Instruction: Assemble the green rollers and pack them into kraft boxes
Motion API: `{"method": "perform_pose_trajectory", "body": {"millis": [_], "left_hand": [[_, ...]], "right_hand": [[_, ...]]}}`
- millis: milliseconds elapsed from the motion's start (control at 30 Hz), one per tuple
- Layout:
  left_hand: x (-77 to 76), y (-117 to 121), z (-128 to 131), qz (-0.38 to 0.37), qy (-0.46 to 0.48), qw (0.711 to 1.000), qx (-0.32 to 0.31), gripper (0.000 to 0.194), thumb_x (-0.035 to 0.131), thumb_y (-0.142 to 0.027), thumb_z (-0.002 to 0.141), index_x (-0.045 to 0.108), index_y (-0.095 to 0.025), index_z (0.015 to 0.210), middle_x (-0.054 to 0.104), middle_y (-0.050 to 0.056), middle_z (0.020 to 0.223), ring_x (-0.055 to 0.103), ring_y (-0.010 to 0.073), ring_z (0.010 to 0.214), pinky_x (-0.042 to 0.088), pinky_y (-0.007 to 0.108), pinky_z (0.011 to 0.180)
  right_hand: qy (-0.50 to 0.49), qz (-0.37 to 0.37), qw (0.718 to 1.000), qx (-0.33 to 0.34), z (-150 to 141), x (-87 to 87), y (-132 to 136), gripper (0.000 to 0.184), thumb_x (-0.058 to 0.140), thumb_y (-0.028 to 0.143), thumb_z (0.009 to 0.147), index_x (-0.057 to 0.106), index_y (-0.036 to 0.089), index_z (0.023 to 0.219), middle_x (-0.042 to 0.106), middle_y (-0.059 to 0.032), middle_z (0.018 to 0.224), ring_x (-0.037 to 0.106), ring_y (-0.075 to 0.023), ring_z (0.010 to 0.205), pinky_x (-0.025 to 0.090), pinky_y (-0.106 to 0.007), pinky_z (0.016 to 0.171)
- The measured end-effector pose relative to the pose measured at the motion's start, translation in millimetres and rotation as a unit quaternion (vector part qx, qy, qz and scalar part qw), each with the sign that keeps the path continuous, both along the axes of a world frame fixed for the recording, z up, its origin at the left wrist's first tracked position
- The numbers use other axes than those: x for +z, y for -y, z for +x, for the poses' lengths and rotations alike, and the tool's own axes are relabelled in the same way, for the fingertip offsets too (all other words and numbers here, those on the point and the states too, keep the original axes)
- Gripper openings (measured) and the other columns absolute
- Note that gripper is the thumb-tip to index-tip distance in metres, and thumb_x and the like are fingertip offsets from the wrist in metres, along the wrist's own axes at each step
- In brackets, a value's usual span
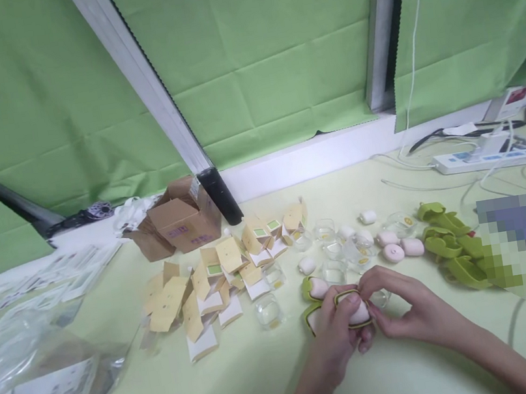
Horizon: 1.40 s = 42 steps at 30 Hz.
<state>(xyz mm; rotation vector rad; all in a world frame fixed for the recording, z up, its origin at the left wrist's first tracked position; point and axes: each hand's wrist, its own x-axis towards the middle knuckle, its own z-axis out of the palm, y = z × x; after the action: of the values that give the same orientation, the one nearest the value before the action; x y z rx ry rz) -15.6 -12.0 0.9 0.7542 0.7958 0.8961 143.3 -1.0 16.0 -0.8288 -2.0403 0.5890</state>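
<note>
My left hand (336, 331) is closed around a small pink oval piece in a green sleeve (357, 307), held just above the table. My right hand (400, 305) pinches the right end of the same piece with thumb and fingertips. Two more green-sleeved pink pieces (314, 289) lie on the table just left of my hands. Loose pink and white ovals (402, 248) and small clear plastic cups (336, 270) lie just beyond my fingers.
A heap of folded tan paper boxes (207, 287) spreads at centre left, with brown cartons (180, 222) behind. Empty green sleeves (451, 248) pile at the right. A power strip (489, 156) with cables sits far right. Clear plastic bags (27, 370) lie at the left.
</note>
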Motion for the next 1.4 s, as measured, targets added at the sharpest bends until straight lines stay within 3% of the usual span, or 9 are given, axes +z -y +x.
{"method": "perform_pose_trajectory", "body": {"millis": [433, 600, 700, 800, 933, 1067, 1200, 1333, 1400], "left_hand": [[2.5, 0, -2, 0.03, 0.039, 0.999, -0.011, 0.045, 0.064, -0.054, 0.071, 0.047, -0.019, 0.094, 0.055, -0.003, 0.067, 0.041, 0.0045, 0.042, 0.023, 0.018, 0.039], [25.2, 10, -34, 0.062, 0.009, 0.998, 0.024, 0.06, 0.082, -0.026, 0.054, 0.041, -0.026, 0.099, 0.061, 0.002, 0.097, 0.043, 0.003, 0.045, 0.029, 0.017, 0.038], [24.5, 25, -64, 0.103, -0.146, 0.974, 0.138, 0.045, 0.073, -0.035, 0.066, 0.045, -0.026, 0.099, 0.062, 0.003, 0.095, 0.049, 0.008, 0.046, 0.035, 0.02, 0.038], [8.6, 41, -87, 0.133, -0.315, 0.904, 0.256, 0.04, 0.072, -0.045, 0.064, 0.054, -0.023, 0.091, 0.061, 0.003, 0.087, 0.056, 0.0164, 0.063, 0.044, 0.027, 0.055], [-17.9, 50, -93, 0.11, -0.389, 0.847, 0.345, 0.05, 0.074, -0.045, 0.06, 0.052, -0.021, 0.098, 0.058, 0.004, 0.091, 0.057, 0.0244, 0.085, 0.046, 0.034, 0.074], [-27.4, 41, -86, 0.152, -0.419, 0.845, 0.296, 0.044, 0.071, -0.043, 0.065, 0.054, -0.02, 0.098, 0.054, 0.006, 0.097, 0.056, 0.0261, 0.094, 0.044, 0.036, 0.08], [-22.5, 31, -83, 0.188, -0.532, 0.79, 0.239, 0.044, 0.057, -0.046, 0.078, 0.054, -0.023, 0.115, 0.049, 0.009, 0.111, 0.056, 0.0285, 0.098, 0.044, 0.037, 0.075], [-13.8, 27, -75, 0.22, -0.567, 0.714, 0.347, 0.052, 0.063, -0.05, 0.072, 0.052, -0.022, 0.115, 0.046, 0.012, 0.115, 0.049, 0.0338, 0.109, 0.043, 0.04, 0.078], [-6.3, 28, -61, 0.239, -0.489, 0.749, 0.378, 0.048, 0.067, -0.047, 0.07, 0.055, -0.022, 0.11, 0.048, 0.011, 0.112, 0.05, 0.0306, 0.105, 0.042, 0.038, 0.081]], "right_hand": [[-0.022, -0.001, 1.0, 0.017, 4, -0.3, 2, 0.025, 0.052, 0.01, 0.081, 0.054, 0.023, 0.103, 0.065, -0.0052, 0.096, 0.062, -0.0189, 0.092, 0.053, -0.032, 0.078], [0.015, 0.045, 0.993, -0.11, 48, 3.8, -8, 0.024, 0.051, 0.023, 0.088, 0.054, 0.026, 0.112, 0.064, -0.006, 0.105, 0.059, -0.0223, 0.102, 0.051, -0.04, 0.087], [0.137, 0.095, 0.958, -0.233, 88, -7.8, -19, 0.021, 0.05, 0.032, 0.088, 0.058, 0.026, 0.106, 0.063, -0.008, 0.107, 0.059, -0.027, 0.101, 0.05, -0.045, 0.082], [0.281, 0.124, 0.883, -0.355, 119, -27.5, -26, 0.026, 0.05, 0.042, 0.086, 0.062, 0.024, 0.101, 0.061, -0.0135, 0.111, 0.059, -0.0352, 0.098, 0.046, -0.051, 0.077], [0.36, 0.126, 0.834, -0.398, 133, -47.5, -27, 0.024, 0.051, 0.042, 0.085, 0.064, 0.022, 0.091, 0.063, -0.0172, 0.109, 0.059, -0.037, 0.094, 0.043, -0.05, 0.073], [0.299, 0.099, 0.871, -0.377, 130, -44.7, -29, 0.024, 0.048, 0.042, 0.087, 0.061, 0.023, 0.08, 0.062, -0.0145, 0.107, 0.061, -0.0333, 0.089, 0.045, -0.048, 0.069], [0.13, 0.074, 0.918, -0.368, 119, -23.0, -25, 0.037, 0.046, 0.056, 0.085, 0.059, 0.022, 0.084, 0.054, -0.0146, 0.116, 0.058, -0.0337, 0.1, 0.051, -0.046, 0.07], [0.028, 0.02, 0.958, -0.286, 86, -6.4, -2, 0.027, 0.055, 0.049, 0.084, 0.055, 0.025, 0.097, 0.057, -0.0095, 0.114, 0.057, -0.0289, 0.105, 0.055, -0.042, 0.075], [0.01, 0.007, 0.978, -0.209, 61, -3.1, 13, 0.034, 0.059, 0.041, 0.083, 0.048, 0.025, 0.111, 0.059, -0.0087, 0.114, 0.06, -0.0255, 0.101, 0.055, -0.042, 0.08]]}}
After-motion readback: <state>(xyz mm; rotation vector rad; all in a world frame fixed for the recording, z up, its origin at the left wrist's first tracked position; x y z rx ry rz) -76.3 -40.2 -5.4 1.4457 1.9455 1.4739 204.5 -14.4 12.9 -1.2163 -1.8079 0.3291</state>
